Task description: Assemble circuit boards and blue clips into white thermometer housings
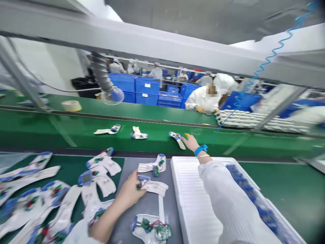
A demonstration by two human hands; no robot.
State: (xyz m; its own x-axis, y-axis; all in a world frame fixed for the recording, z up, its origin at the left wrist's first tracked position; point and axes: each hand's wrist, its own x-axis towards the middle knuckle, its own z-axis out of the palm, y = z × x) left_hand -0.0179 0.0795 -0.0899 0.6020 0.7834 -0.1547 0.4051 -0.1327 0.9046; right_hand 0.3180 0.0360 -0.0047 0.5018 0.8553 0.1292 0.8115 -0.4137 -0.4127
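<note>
My left hand has its fingers closed on the end of a white open device casing, with wires and a circuit board inside and a blue edge; it looks like a handheld thermometer shell. Just beyond lies a similar casing with a green board. Another open casing rests nearer me on the grey mat. My right hand, in a blue wrist strap, stretches to the green conveyor belt. Its fingers look apart, one in a yellow finger cover, right beside the handle of a casing; contact is unclear.
Several open casings crowd the left bench. Two more, one a small casing, lie on the belt. A white foam tray with blue parts sits under my right arm. A coiled blue cord hangs ahead. A co-worker works opposite.
</note>
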